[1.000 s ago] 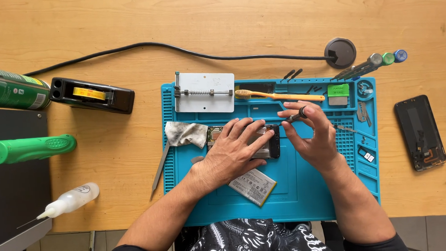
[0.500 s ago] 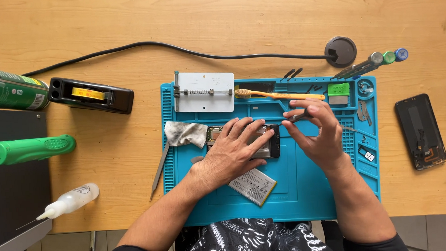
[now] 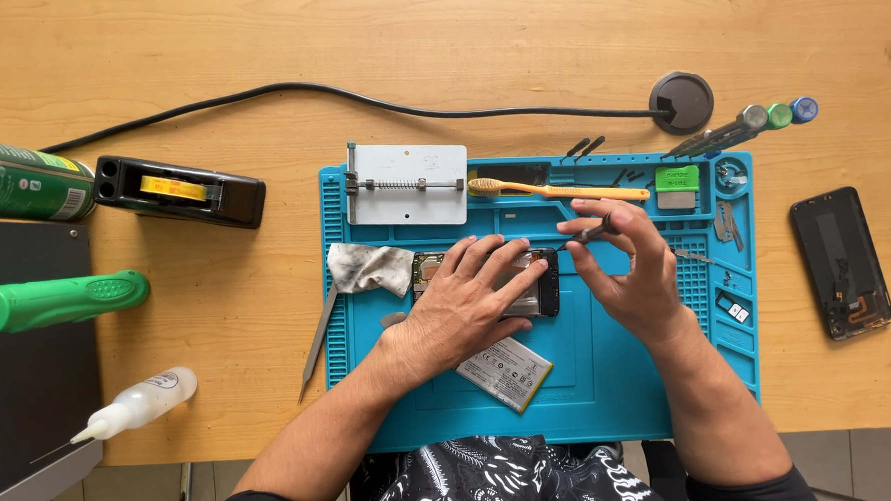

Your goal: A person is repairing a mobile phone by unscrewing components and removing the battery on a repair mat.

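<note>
A green-handled tool (image 3: 59,301) and a small clear squeeze bottle (image 3: 137,402) lie at the far left of the wooden table (image 3: 206,51). On the blue silicone work mat (image 3: 591,374), a grey crumpled cloth (image 3: 368,268) sits just beside the left hand (image 3: 463,300), which lies flat, fingers spread, pressing on an opened black smartphone (image 3: 539,281) at the mat's middle. A flat silver battery (image 3: 505,367) lies just below. The right hand (image 3: 635,272) pinches a thin dark tool (image 3: 587,235) tipped toward the phone's upper edge. A black phone back cover (image 3: 842,261) rests far right.
</note>
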